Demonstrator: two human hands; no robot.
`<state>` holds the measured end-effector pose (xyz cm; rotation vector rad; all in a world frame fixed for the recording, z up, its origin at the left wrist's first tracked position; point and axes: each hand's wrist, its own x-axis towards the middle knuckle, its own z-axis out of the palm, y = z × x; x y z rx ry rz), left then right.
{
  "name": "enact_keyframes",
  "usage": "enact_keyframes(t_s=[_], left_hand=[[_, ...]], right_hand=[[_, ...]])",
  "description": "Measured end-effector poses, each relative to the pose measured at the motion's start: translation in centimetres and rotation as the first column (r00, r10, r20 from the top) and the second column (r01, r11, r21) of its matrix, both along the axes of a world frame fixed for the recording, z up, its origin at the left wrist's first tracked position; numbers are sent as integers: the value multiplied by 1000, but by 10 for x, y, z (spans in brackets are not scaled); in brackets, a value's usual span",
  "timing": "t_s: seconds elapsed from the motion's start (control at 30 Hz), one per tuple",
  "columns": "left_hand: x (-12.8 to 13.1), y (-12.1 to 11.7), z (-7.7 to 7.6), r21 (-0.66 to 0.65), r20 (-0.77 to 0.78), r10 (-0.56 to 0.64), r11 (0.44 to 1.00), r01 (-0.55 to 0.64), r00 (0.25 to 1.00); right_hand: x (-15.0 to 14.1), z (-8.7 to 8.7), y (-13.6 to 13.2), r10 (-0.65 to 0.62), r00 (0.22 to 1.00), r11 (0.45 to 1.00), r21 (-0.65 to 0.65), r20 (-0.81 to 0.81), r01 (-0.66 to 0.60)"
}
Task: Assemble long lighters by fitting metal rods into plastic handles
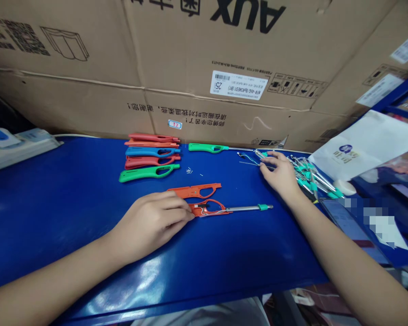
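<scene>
My left hand (158,219) is closed over the handle end of an orange lighter casing half (209,203). Inside that half lie a small dark part and a white wire, and a metal tube (243,208) with a green tip points right. Just behind it rests a matching orange shell half (190,190), partly under my fingers. My right hand (282,174) is at the back right, thumb and forefinger curled in close to thin wires (246,157) and a silver piece. What sits between those fingertips is too small to make out. Beside it is a pile of metal tubes with green tips (313,176).
Several lighter casings, red, orange, blue and green (149,173), lie in a stack at the back. A green lighter (207,148) with a long tube is near the cardboard wall (177,81). Tiny white pins (189,170) are scattered mid-table. A power strip (23,147) stands left.
</scene>
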<state>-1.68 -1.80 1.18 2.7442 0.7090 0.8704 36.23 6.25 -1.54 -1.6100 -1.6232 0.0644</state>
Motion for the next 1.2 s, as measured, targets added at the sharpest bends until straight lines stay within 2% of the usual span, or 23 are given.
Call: enact_keyframes(t_s=[0.13, 0.23, 0.27, 0.33, 0.43, 0.57, 0.67, 0.7, 0.77, 0.9, 0.97, 1.07, 1.2], left_hand=[[-2, 1, 0, 37, 26, -15, 999, 14, 1000], [0, -1, -2, 35, 60, -21, 999, 19, 998], [2, -2, -2, 16, 81, -17, 1000, 15, 997], [7, -7, -1, -58, 150, 18, 998, -9, 989], [17, -18, 1, -220, 274, 151, 971, -91, 950], [25, -27, 3, -341, 339, 186, 938, -64, 922], [25, -27, 2, -378, 387, 178, 926, -20, 905], [25, -26, 1, -393, 394, 172, 920, -4, 903], [24, -23, 1, -419, 403, 165, 908, 21, 900], [21, -18, 2, -429, 415, 181, 903, 17, 892], [20, -16, 3, -432, 403, 187, 902, 7, 896], [18, -14, 4, -432, 371, 197, 902, -19, 908], [17, -12, 1, -402, 342, 194, 915, -44, 919]], right_hand=[[-22, 14, -16, 163, 969, 986, 14, -186, -163], [-49, 23, -39, 313, 897, 942, -17, -312, -334], [-59, 26, -47, 368, 855, 912, -39, -366, -409], [-76, 30, -64, 464, 672, 795, -64, -577, -603], [-94, 35, -82, 568, 493, 623, -47, -659, -780], [-106, 35, -95, 639, 357, 428, -72, -682, -901], [-110, 30, -99, 639, 288, 339, -76, -713, -938], [-111, 28, -99, 637, 284, 330, -80, -716, -941], [-110, 26, -100, 662, 318, 354, -92, -679, -931], [-107, 25, -96, 778, 510, 504, -120, -366, -855], [-104, 26, -92, 791, 582, 568, -124, -191, -813], [-101, 24, -88, 782, 622, 614, -135, -27, -778], [-99, 22, -87, 761, 641, 646, -209, 98, -734]])
